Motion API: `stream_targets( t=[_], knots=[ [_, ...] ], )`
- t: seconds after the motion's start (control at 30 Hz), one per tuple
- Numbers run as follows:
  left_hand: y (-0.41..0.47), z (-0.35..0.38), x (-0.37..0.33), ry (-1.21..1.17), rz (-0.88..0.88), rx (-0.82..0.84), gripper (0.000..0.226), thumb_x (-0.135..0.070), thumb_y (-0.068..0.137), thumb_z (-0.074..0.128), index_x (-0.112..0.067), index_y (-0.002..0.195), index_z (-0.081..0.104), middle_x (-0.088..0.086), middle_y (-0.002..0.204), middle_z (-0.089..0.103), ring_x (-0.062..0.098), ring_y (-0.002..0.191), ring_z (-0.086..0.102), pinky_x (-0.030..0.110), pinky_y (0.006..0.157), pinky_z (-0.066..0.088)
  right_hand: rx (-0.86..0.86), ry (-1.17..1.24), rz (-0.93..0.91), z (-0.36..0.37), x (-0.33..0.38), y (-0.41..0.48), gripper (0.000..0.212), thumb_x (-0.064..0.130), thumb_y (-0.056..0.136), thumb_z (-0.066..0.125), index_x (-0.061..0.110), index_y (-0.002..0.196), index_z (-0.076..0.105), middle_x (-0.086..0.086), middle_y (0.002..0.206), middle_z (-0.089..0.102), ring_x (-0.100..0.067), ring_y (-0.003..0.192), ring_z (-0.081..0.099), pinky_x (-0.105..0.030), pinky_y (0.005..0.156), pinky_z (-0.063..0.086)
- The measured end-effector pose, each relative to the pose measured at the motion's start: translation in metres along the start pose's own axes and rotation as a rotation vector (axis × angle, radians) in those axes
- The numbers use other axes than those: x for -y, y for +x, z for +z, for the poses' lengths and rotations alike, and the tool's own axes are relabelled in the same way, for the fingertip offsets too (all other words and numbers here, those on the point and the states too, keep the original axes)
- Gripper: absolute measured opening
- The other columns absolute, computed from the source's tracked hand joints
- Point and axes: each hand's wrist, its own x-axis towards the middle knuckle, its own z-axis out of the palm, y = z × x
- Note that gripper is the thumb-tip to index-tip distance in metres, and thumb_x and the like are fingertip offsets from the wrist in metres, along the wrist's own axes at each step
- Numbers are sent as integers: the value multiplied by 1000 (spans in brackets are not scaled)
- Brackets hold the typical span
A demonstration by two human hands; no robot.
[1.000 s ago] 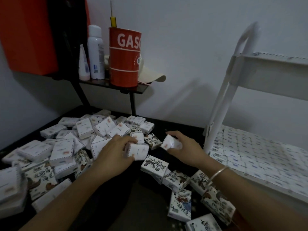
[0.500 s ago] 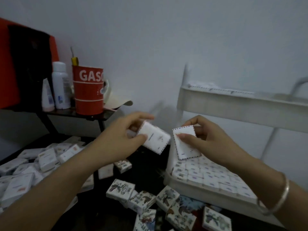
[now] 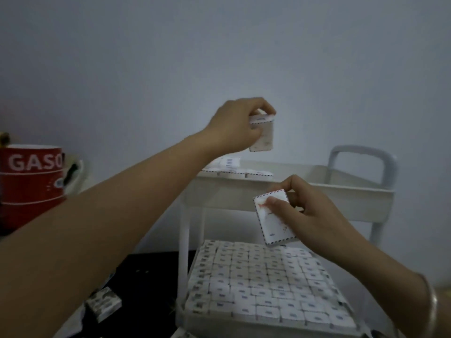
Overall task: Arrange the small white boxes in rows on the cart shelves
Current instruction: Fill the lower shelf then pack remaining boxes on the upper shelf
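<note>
- Landmark: white cart (image 3: 341,198), standing against the wall.
- Left hand (image 3: 235,126): thumb and fingers pinch a first box (image 3: 263,137), held in the air above the left end of the cart's top shelf (image 3: 317,173).
- Right hand (image 3: 312,215): thumb and fingers pinch a second box (image 3: 274,219), held in front of the cart's top shelf and above its lower shelf (image 3: 185,315).
- Done: the lower shelf carries packed boxes (image 3: 263,281) in tight rows across all of its visible area. It is judged complete.
- Begun: a few placed boxes (image 3: 234,170) sit at the left end of the cart's top shelf. The rest of that shelf appears bare.
- Outstanding: at least one loose box (image 3: 103,304) lies on the dark surface (image 3: 146,272) left of the cart. How many more there are is out of view.
- Assessment: roughly mid-task. The top shelf is the work in hand, and both held boxes appear destined for it.
- Also noted: red can (image 3: 31,184), well left of the cart.
</note>
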Motion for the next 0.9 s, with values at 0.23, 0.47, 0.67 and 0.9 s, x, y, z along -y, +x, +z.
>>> stream_targets(
  t=[0.23,0.47,0.67,0.9],
  knots=[
    [22,33,35,160,-81,357,44,-8,85,57,-30,122,64,-2,119,65,10,97,56,21,84,41,-50,-88,-68,-19,-12,4,18,50,85,50,32,90,54,18,80,70,-5,67,64,-29,58,51],
    [13,35,50,72,-142,531,39,-4,85,49,-28,108,69,-6,97,69,8,83,61,20,74,45,-163,-84,-86,-29,-11,44,15,42,88,58,27,92,57,7,81,69,-3,68,66,-21,54,54],
    [8,38,54,66,-187,448,31,-10,89,47,-31,97,67,-11,88,62,1,76,55,17,67,40,-391,68,-19,-29,-14,95,19,40,89,62,28,102,55,5,96,68,-10,81,66,-31,66,54],
    [0,34,43,237,-129,288,54,4,78,38,-31,90,77,-9,102,62,13,98,55,26,85,46,-312,-162,56,-23,-25,135,25,38,89,64,24,108,56,3,106,59,-21,96,62,-43,83,55]
  ],
)
